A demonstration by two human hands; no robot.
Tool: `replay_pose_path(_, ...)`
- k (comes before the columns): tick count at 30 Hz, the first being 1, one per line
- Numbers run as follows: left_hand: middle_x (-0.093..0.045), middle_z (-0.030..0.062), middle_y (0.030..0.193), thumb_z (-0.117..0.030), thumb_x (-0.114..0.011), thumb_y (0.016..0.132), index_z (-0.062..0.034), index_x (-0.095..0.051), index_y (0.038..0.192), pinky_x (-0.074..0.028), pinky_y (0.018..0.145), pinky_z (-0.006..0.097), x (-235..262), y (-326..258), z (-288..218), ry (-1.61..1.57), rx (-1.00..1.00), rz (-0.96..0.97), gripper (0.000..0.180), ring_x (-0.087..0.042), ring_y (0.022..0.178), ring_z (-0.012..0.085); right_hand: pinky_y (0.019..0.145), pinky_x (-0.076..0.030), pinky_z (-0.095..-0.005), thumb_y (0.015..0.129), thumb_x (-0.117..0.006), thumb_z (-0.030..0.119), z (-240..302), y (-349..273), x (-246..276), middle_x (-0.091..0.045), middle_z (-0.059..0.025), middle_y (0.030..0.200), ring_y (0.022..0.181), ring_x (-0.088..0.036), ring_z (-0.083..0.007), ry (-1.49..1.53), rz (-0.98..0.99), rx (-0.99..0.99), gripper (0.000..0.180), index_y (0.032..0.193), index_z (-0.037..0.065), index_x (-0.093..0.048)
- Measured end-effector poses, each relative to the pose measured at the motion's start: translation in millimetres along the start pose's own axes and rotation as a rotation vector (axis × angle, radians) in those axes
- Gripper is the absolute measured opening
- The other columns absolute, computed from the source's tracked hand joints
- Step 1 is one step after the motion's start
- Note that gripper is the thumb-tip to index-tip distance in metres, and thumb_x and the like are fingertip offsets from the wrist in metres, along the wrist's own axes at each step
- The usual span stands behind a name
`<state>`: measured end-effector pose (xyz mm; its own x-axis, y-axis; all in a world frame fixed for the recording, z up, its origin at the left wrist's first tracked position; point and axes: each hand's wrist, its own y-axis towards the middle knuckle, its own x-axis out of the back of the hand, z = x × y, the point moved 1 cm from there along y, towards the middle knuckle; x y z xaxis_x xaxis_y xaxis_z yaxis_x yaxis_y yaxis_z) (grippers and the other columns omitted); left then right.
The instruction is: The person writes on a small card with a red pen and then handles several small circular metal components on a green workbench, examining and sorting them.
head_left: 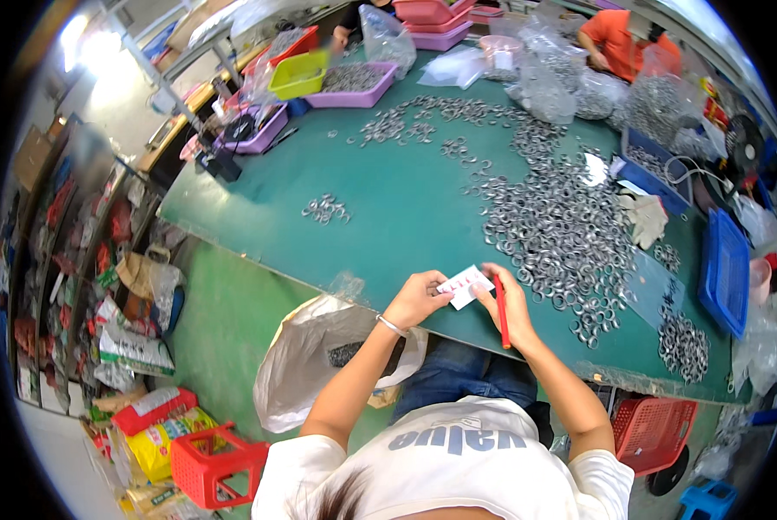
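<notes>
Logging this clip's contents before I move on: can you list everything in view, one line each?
Table: one, green, centre.
Metal rings: many, silver, heaped right of centre.
Small card: one, white, held by both hands.
Pen: one, red, in right hand.
Plastic bag: one, clear, hanging at near edge.
Trays: several, purple, far left.
Baskets: blue, right edge.
Crate: one, red, on floor.
Co-worker's sleeve: orange, far side.
Left hand: fingers on card.
Right hand: card and pen.

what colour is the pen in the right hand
Red. The pen lies along the right hand, beside a small white card; head view.
</notes>
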<state>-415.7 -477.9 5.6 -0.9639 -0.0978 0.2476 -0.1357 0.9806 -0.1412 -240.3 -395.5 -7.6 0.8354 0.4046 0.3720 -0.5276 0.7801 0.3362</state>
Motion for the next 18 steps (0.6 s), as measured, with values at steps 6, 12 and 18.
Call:
replay_pose_path(6,-0.062,0.0096,0.094,0.0,-0.057,0.085,0.0021,-0.054,0.11,-0.049,0.073,0.024,-31.5,12.8,-43.8,-0.312,-0.077,0.019,0.025,-0.06,0.081,0.0136,0.052,-0.035,-0.0182,0.087,-0.058,0.016,9.6,2.1,83.5,-0.058,0.0008,0.068,0.059,-0.048,-0.0038,0.474,-0.1,-0.366,0.012,0.085,0.004,-0.061)
replay_pose_path(12,-0.064,0.0086,0.091,-0.002,-0.058,0.084,0.0017,-0.055,0.109,-0.047,0.073,0.024,-49.8,-1.8,-19.0,0.152,-0.128,-0.261,0.026,-0.059,0.08,0.0109,0.048,-0.033,-0.0193,0.086,-0.059,0.019,-56.3,15.1,230.9,-0.058,-0.0002,0.066,0.053,-0.045,-0.0041,0.267,-0.422,-0.341,0.016,0.089,0.004,-0.063)
replay_pose_path(18,-0.056,0.0121,0.101,0.007,-0.059,0.072,-0.0014,-0.053,0.11,-0.043,0.07,0.029,-85.6,-8.1,-11.0,0.512,-0.334,-0.399,0.04,-0.052,0.082,0.0214,0.044,-0.037,-0.0233,0.085,-0.056,0.017,-181.0,50.6,386.0,-0.055,-0.0005,0.064,0.05,-0.048,-0.0079,0.213,-0.936,-0.498,0.013,0.085,0.004,-0.062)
